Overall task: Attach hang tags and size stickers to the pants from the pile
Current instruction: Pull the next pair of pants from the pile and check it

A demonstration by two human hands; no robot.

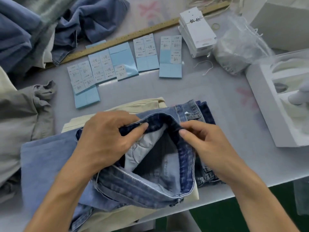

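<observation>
A pair of blue jeans (147, 186) lies at the front of the table with its waist spread wide. My left hand (107, 136) grips the folded-over waistband at the left. My right hand (205, 139) pinches the same waistband at the right. The pale pocket lining shows between them. Under the jeans lie cream pants (117, 108) and darker denim (205, 111). Several blue sticker sheets (123, 61) with white size stickers sit in a row behind. A banded stack of white hang tags (197, 30) rests at the back right.
A wooden ruler (133, 34) runs across behind the sheets. Piled blue pants (50, 25) fill the back left, grey pants (25, 118) the left. A clear bag (237, 47), loose string (205, 67) and white boxes (267, 101) stand at the right.
</observation>
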